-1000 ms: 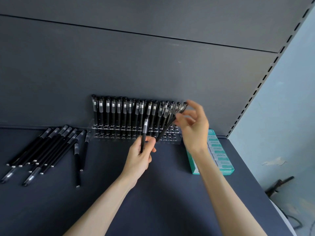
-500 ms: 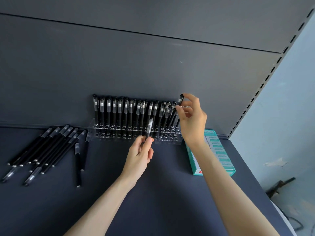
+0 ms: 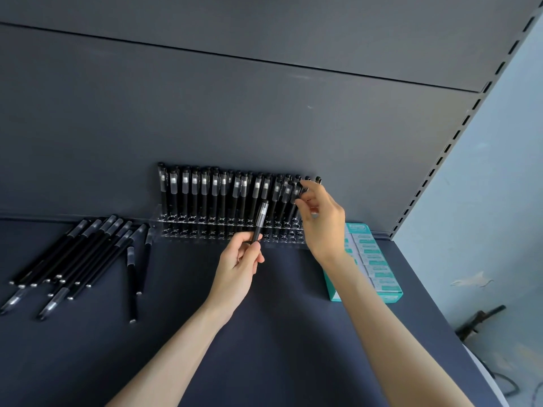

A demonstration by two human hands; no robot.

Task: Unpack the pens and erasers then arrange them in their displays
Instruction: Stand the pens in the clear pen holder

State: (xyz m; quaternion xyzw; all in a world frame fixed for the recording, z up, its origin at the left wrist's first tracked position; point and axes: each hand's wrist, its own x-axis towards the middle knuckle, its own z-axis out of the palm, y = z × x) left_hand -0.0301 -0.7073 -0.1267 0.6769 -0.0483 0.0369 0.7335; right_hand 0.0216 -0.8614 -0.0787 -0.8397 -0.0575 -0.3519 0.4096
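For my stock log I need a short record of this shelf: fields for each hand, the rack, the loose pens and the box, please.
left hand: holds one black pen upright before the pen rack
right hand: fingertips at the tops of the rightmost standing pens; pinch unclear
pen rack: clear, at the back wall
loose pens: lying on the shelf, left of the rack
teal box: right of the rack, partly behind the right forearm

The left hand (image 3: 239, 259) pinched a pen (image 3: 260, 221) between thumb and fingertips, forearm extended. The right hand (image 3: 321, 218) was positioned beyond it, rightward, fingers curled; grasp indeterminate.
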